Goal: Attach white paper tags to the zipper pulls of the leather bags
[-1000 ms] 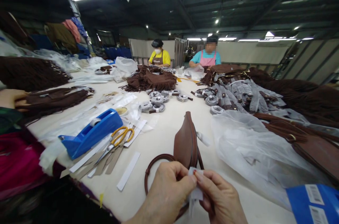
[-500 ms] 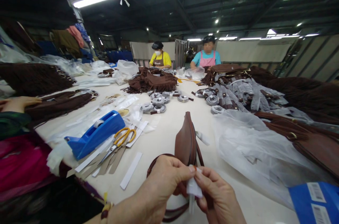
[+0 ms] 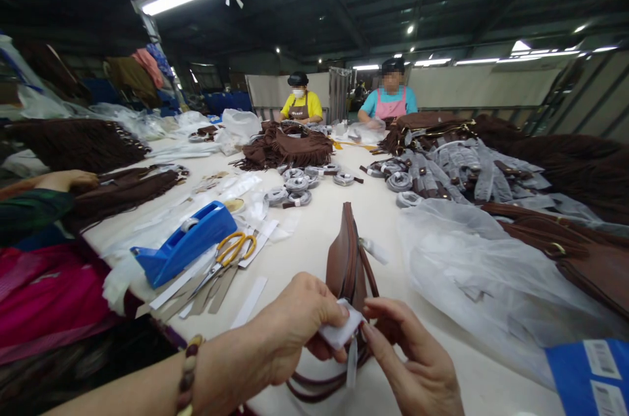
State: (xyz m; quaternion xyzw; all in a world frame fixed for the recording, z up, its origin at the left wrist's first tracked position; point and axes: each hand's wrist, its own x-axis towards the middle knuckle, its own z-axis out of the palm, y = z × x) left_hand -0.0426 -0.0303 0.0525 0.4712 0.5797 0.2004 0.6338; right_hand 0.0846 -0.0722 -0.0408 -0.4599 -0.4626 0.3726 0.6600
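Observation:
A brown leather handbag stands on edge in front of me, its strap looped on the table below my hands. Between my left hand's thumb and fingers is a folded white wrapping piece, close to the bag's near end. My right hand has its thumb tip against that piece's right edge, where a bit of reddish brown shows. What its fingers pinch there is hidden. A narrow clear plastic strip hangs beneath. Another translucent wrapped tag sticks out from the bag's right side.
Left of the bag lie a blue tape dispenser, yellow-handled scissors and card strips. Plastic sheeting and another brown bag lie right. Wrapped straps and fringed bags are beyond. A co-worker's hand is at left; two people sit opposite.
The white piece has turned from hanging upright to lying slanted, held in my left hand. My right fingers have spread somewhat. The view has shifted slightly.

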